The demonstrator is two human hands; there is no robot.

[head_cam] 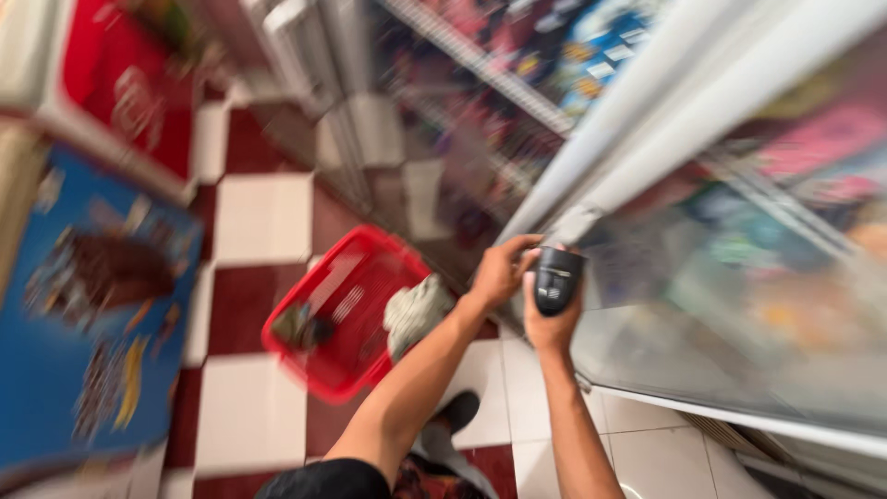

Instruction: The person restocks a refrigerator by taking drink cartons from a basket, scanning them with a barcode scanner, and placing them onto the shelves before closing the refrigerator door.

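My right hand (547, 319) grips a small black can-shaped container (557, 279), held upright in front of a glass cooler door (739, 305). My left hand (500, 270) reaches to the white door frame (591, 139) just left of the can, fingers curled against the edge near the can's top. A grey cloth (413, 312) hangs off the rim of the red basket, below my left forearm. The frame is strongly blurred by motion.
A red plastic shopping basket (300, 356) stands on the red and white tiled floor (263, 222) with a dark item inside. A blue freezer chest (83, 314) is at left. Shelves of coloured packages (517, 55) fill the cooler. My shoe (457, 411) is below.
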